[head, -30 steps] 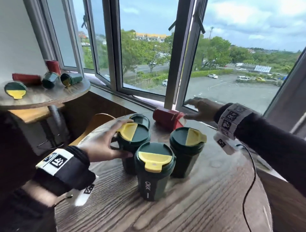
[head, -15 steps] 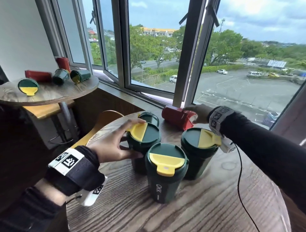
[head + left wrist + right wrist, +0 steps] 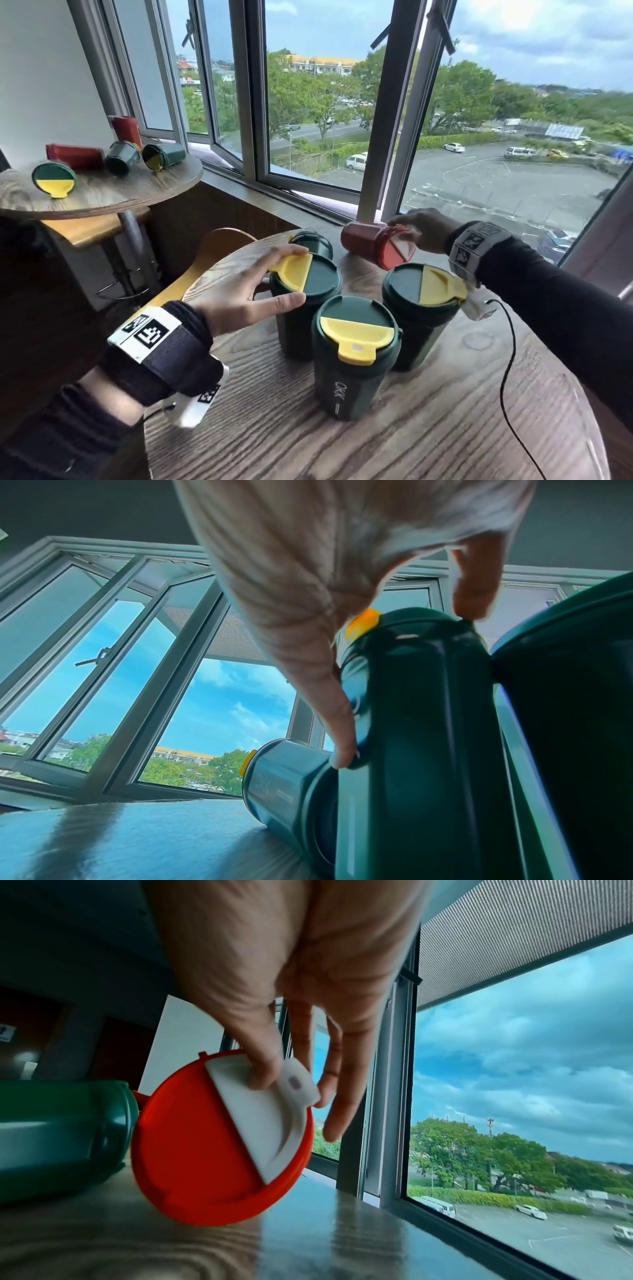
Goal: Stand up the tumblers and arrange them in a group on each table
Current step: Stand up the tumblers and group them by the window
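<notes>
red plastic tumbler with white flap lid [image 3: 370,240]: laid on round wooden worktop [image 3: 411,428] by the window, long axis near horizontal, lid end pointed at right hand [image 3: 424,229] | right hand: lid is pinched, thumb on flap | left hand [image 3: 236,298]: upright dark-green yellow-lidded tumbler [image 3: 322,279] is gripped at lid

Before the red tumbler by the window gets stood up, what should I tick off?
1. Right hand grips the red plastic tumbler at its lid: ok.
2. Red tumbler upright: not ok, on its side.
3. Bare wood on the round wooden table beside the group: ok.
4. Three dark green tumblers with yellow flaps upright, together: ok.
5. Left hand holds the leftmost green tumbler: ok.
6. Fourth green tumbler behind: not ok, lying down.
</notes>
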Demonstrator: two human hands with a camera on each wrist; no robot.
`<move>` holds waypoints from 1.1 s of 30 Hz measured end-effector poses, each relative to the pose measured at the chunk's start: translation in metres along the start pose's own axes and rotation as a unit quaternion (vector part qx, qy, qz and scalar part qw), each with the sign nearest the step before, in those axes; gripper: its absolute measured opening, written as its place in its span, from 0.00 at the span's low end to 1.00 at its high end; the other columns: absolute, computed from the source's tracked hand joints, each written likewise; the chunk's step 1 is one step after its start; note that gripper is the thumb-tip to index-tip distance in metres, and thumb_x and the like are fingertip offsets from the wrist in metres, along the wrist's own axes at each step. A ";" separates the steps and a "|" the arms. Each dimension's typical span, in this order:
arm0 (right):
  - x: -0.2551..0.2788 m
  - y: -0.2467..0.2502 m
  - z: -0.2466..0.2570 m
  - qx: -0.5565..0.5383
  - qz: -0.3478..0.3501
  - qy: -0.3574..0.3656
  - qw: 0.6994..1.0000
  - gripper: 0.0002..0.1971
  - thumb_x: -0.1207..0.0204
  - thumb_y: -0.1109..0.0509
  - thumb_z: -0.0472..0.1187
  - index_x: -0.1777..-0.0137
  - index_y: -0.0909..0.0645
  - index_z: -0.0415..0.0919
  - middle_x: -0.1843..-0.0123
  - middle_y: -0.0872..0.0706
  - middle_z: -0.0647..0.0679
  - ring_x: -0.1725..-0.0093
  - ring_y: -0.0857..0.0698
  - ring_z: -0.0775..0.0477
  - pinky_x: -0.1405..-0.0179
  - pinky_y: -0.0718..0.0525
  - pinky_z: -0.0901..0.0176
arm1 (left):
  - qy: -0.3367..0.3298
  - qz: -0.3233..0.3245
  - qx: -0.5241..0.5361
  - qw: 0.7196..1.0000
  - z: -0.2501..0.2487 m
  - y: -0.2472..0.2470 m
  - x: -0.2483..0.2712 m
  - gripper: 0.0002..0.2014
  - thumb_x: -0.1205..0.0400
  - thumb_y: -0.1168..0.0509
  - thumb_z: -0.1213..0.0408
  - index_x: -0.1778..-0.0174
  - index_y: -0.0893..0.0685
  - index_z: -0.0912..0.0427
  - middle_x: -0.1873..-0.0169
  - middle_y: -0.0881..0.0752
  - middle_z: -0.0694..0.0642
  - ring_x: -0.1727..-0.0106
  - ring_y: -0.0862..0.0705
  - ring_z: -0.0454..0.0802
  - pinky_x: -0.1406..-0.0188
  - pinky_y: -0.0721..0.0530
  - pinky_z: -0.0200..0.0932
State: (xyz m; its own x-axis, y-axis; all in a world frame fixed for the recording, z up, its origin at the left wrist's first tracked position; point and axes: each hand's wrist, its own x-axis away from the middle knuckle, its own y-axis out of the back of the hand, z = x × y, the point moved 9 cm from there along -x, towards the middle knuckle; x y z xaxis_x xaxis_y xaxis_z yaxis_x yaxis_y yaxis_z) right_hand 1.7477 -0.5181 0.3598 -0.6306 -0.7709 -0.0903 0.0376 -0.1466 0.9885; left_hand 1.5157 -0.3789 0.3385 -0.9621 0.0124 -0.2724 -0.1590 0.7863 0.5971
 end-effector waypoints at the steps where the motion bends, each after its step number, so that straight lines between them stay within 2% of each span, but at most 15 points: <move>1: 0.002 0.003 0.001 -0.006 0.003 0.000 1.000 0.18 0.21 0.35 0.32 0.31 0.22 0.40 0.36 0.16 0.37 0.36 0.19 0.38 0.36 0.24 0.52 | -0.001 0.000 -0.001 1.000 0.000 0.000 0.000 0.30 0.30 0.35 0.41 0.31 0.32 0.37 0.32 0.26 0.37 0.33 0.27 0.32 0.39 0.31 0.20; 3: 0.004 0.010 0.002 -0.011 0.014 0.001 1.000 0.18 0.21 0.35 0.33 0.31 0.22 0.42 0.35 0.16 0.38 0.35 0.19 0.40 0.38 0.27 0.56 | 0.002 0.003 0.008 1.000 0.000 0.000 0.000 0.30 0.30 0.35 0.41 0.31 0.32 0.37 0.33 0.25 0.36 0.34 0.25 0.32 0.39 0.31 0.20; 8: 0.005 0.028 0.012 0.004 0.032 0.000 0.999 0.19 0.20 0.37 0.33 0.31 0.23 0.48 0.33 0.17 0.41 0.36 0.18 0.42 0.36 0.23 0.49 | 0.007 0.005 0.017 1.000 0.000 -0.001 0.000 0.30 0.28 0.32 0.45 0.30 0.32 0.39 0.34 0.23 0.39 0.38 0.22 0.31 0.43 0.29 0.19; 11: 0.006 0.033 0.019 0.010 0.051 -0.002 0.999 0.19 0.19 0.39 0.33 0.32 0.22 0.50 0.34 0.17 0.42 0.42 0.18 0.45 0.40 0.20 0.50 | 0.009 0.000 0.020 1.000 -0.002 0.001 0.001 0.29 0.27 0.32 0.50 0.29 0.32 0.41 0.34 0.23 0.39 0.39 0.22 0.29 0.46 0.28 0.17; 13: 0.007 0.032 0.022 0.015 0.056 -0.001 0.998 0.18 0.18 0.40 0.34 0.33 0.22 0.52 0.35 0.16 0.43 0.46 0.19 0.48 0.41 0.19 0.52 | 0.006 0.001 0.021 1.000 -0.001 0.001 0.002 0.29 0.27 0.32 0.48 0.30 0.32 0.40 0.35 0.23 0.40 0.39 0.22 0.31 0.45 0.28 0.19; 16: 0.006 0.033 0.024 0.018 0.047 -0.010 0.999 0.17 0.18 0.39 0.36 0.33 0.22 0.52 0.39 0.15 0.41 0.49 0.16 0.47 0.46 0.16 0.52 | 0.010 0.005 0.036 0.999 0.002 0.000 0.002 0.30 0.29 0.33 0.44 0.30 0.32 0.37 0.34 0.23 0.40 0.38 0.21 0.34 0.43 0.26 0.22; 18: 0.006 0.034 0.025 0.013 0.038 -0.013 0.999 0.15 0.19 0.37 0.40 0.34 0.23 0.54 0.40 0.14 0.40 0.51 0.13 0.43 0.47 0.13 0.48 | 0.011 0.006 0.037 0.999 0.003 0.000 0.001 0.29 0.28 0.32 0.48 0.30 0.32 0.38 0.35 0.22 0.41 0.38 0.21 0.35 0.43 0.26 0.22; 20: 0.006 0.034 0.026 0.019 0.044 -0.016 0.999 0.17 0.19 0.36 0.44 0.32 0.24 0.55 0.37 0.14 0.41 0.54 0.11 0.43 0.47 0.13 0.47 | 0.011 0.007 0.040 0.999 0.004 -0.001 0.001 0.29 0.27 0.32 0.51 0.30 0.32 0.39 0.35 0.22 0.42 0.38 0.20 0.35 0.44 0.26 0.22; 21: 0.007 0.033 0.026 0.021 0.053 -0.025 0.998 0.18 0.19 0.37 0.46 0.30 0.26 0.54 0.34 0.16 0.42 0.56 0.11 0.45 0.49 0.13 0.49 | 0.012 0.007 0.044 0.999 0.004 -0.001 0.001 0.29 0.27 0.32 0.51 0.30 0.32 0.39 0.35 0.22 0.42 0.38 0.20 0.35 0.44 0.25 0.22; 23: 0.010 0.029 0.021 0.001 0.071 -0.057 0.996 0.21 0.20 0.37 0.50 0.27 0.28 0.53 0.30 0.20 0.42 0.63 0.12 0.49 0.57 0.13 0.56 | 0.013 0.009 0.050 0.999 0.005 -0.001 0.001 0.29 0.28 0.32 0.48 0.30 0.32 0.39 0.35 0.22 0.43 0.38 0.20 0.37 0.43 0.25 0.24; 26: 0.013 0.026 0.016 -0.048 0.078 -0.077 0.993 0.29 0.28 0.32 0.58 0.27 0.28 0.53 0.27 0.22 0.43 0.67 0.14 0.57 0.68 0.22 0.69 | 0.013 0.014 0.052 0.998 0.007 -0.002 0.001 0.31 0.30 0.33 0.43 0.30 0.33 0.37 0.34 0.23 0.43 0.37 0.20 0.39 0.40 0.22 0.31; 30: 0.015 0.029 0.017 -0.096 0.071 -0.084 0.989 0.32 0.32 0.27 0.58 0.28 0.26 0.50 0.26 0.24 0.43 0.62 0.16 0.55 0.70 0.26 0.71 | 0.017 0.012 0.048 0.999 0.007 -0.002 0.002 0.31 0.31 0.33 0.42 0.30 0.33 0.35 0.34 0.23 0.41 0.38 0.20 0.38 0.39 0.22 0.32; 33: 0.015 0.026 0.020 -0.092 0.082 -0.095 0.988 0.38 0.37 0.22 0.55 0.26 0.28 0.50 0.24 0.27 0.45 0.65 0.17 0.59 0.71 0.27 0.72 | 0.016 0.009 0.055 0.998 0.007 -0.002 0.002 0.31 0.30 0.33 0.43 0.31 0.32 0.36 0.34 0.23 0.40 0.38 0.19 0.40 0.36 0.22 0.39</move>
State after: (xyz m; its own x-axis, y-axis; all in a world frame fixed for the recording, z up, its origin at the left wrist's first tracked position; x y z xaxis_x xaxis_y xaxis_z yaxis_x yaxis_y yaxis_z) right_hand 1.7241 -0.5208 0.3863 -0.7381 -0.6657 0.1102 0.2800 -0.1536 0.9476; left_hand 1.5152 -0.3759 0.3317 -0.9716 0.0088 -0.2364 -0.1175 0.8495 0.5144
